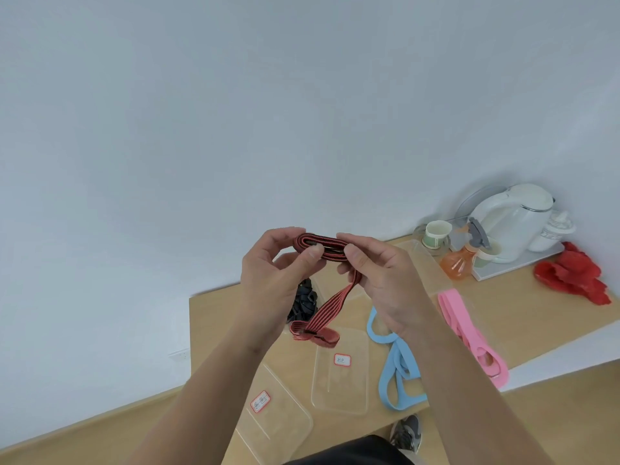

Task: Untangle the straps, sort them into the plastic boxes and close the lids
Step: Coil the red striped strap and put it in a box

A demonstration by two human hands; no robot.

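labels with red borders sit on two clear plastic lids point(340, 370) lying on the wooden table point(516, 307), their writing too small to read. left hand point(273, 280) and right hand point(385, 280) are raised above the table, each pinching one end of the coiled red striped strap point(320, 247) between thumb and fingers, its tail hanging down over the lids.

Clear lids point(340, 370) are crowding the near table point(214, 317) edge w/ blue strap point(391, 380) and pink strap point(466, 327) lying to the right; kettle point(513, 219), cups and spray bottle point(461, 260) are blocking the far right corner. Far left strip is staying open.
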